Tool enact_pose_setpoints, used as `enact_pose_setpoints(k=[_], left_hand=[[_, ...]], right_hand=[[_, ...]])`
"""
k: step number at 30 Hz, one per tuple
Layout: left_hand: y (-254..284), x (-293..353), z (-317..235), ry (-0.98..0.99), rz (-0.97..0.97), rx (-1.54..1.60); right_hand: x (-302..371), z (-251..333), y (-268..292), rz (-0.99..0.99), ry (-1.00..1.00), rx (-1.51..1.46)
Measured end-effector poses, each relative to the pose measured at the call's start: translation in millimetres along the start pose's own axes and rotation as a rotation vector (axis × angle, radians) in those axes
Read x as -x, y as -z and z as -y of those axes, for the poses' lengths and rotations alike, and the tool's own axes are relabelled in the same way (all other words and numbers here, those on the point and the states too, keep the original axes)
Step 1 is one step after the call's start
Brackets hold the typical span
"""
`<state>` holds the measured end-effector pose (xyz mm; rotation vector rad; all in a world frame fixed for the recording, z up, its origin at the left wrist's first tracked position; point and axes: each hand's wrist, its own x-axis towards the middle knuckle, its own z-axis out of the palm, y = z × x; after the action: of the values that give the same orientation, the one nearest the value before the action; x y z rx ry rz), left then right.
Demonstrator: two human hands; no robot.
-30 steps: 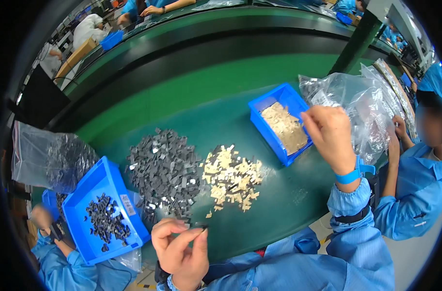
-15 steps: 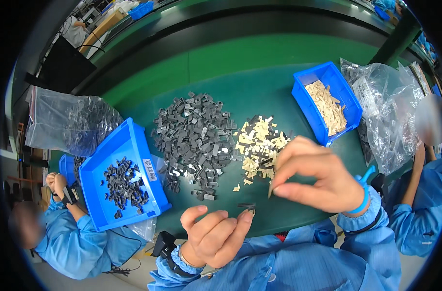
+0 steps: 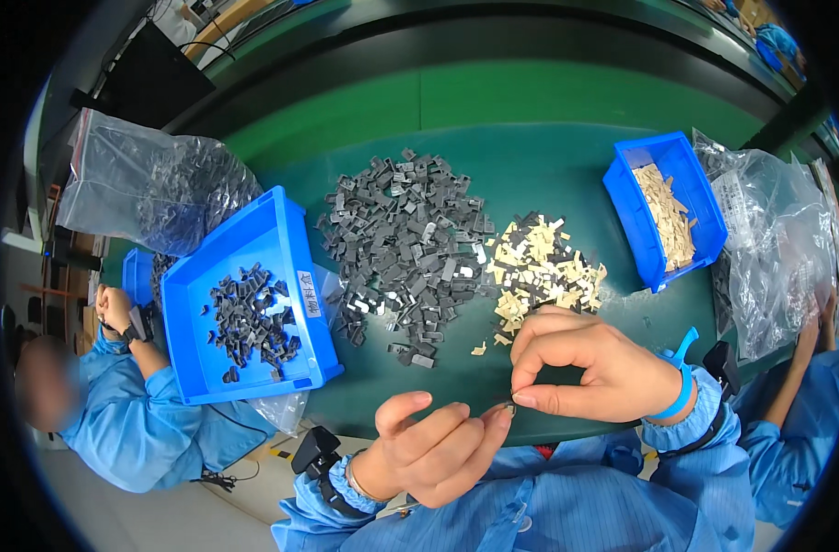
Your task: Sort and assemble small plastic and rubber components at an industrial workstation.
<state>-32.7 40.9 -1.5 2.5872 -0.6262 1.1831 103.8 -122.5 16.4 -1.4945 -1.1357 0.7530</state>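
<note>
My left hand [image 3: 442,451], low in the middle, pinches a small dark plastic part [image 3: 512,409] between thumb and forefinger; little of it shows. Close against those fingertips, my right hand [image 3: 599,373] has its thumb and forefinger pressed together. The tan strip it held is now mostly hidden there. Beyond my right hand lies a pile of small cream-coloured pieces [image 3: 539,271] mixed with black ones. To its left spreads a larger heap of dark grey plastic parts [image 3: 410,244].
A large blue bin [image 3: 175,317] with black parts stands at left, and a smaller blue bin [image 3: 636,244] of tan strips at right. Clear plastic bags [image 3: 115,193] lie beside both bins. Co-workers in blue sit at the left [image 3: 129,423] and right edges.
My right hand has come down to my left hand's fingertips, bringing the tan strip to the dark part. The whole view has shifted slightly, so the bins and piles sit differently in it.
</note>
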Motion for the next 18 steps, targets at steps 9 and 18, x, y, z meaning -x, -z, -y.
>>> enact_pose_setpoints(k=[9,18], left_hand=[[-14.2,-8.5,24.4,0.34,0.233,-0.069],[-36.5,-0.7,35.0,0.622,0.26,-0.135]], right_hand=[[-1.4,-12.8,-5.4,-0.449,0.018,0.225],[0.3,-11.0,-0.7,-0.51,0.021,0.07]])
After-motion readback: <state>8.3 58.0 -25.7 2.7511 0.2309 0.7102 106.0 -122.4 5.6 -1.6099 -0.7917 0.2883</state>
